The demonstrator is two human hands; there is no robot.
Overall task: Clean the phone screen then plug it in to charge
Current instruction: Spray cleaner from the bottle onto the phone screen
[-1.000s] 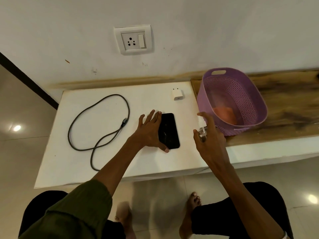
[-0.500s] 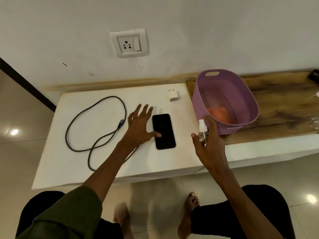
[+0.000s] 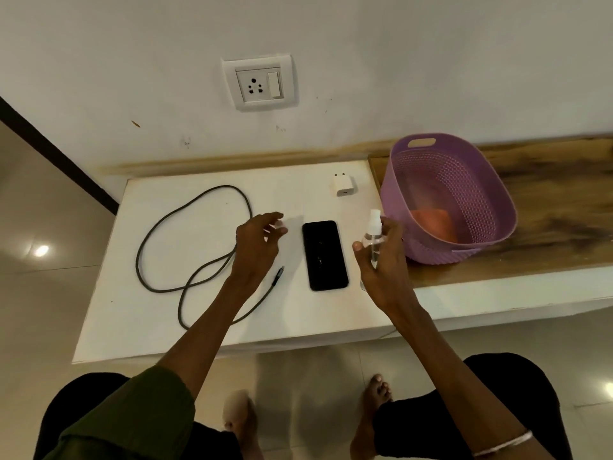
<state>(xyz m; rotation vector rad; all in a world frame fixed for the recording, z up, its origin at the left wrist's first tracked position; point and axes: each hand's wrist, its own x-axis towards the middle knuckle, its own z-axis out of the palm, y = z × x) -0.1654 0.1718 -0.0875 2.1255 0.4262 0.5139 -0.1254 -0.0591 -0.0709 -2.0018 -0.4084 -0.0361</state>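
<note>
While scanning from the far left, find a dark charging cable (image 3: 137, 260) lying in slack loops on the white table (image 3: 132, 310), its connector end (image 3: 278, 275) resting just left of the phone. Next, find the left hand (image 3: 257, 247) hovering above the cable's inner loop, palm down. Fingers (image 3: 277, 224) loosely curled and slightly apart, pinching nothing, tips blurred, clear of the phone. Higher up on the wall, note a white socket plate (image 3: 260, 83) with a switch beside the holes, nothing plugged in.

Then meet the phone (image 3: 325, 255), flat on the table between the two hands. Screen up and dark, long side running away from the body, faint specks on the glass. Touched by neither hand. Behind it, near the table's far edge, see a small white charger adapter (image 3: 342, 184), well apart from the cable.

Just right of the phone, find the right hand (image 3: 381, 260) wrapped around a small clear spray bottle (image 3: 374, 237) and holding it upright. Thumb on the near-left side, remaining fingers curled round the far side, white nozzle poking above them. Cannot tell the nozzle's direction.

Farther right, see a purple woven-pattern basket (image 3: 497, 207) standing on a wooden ledge (image 3: 547, 227), with an orange cloth (image 3: 434, 224) lying inside on its bottom.
</note>
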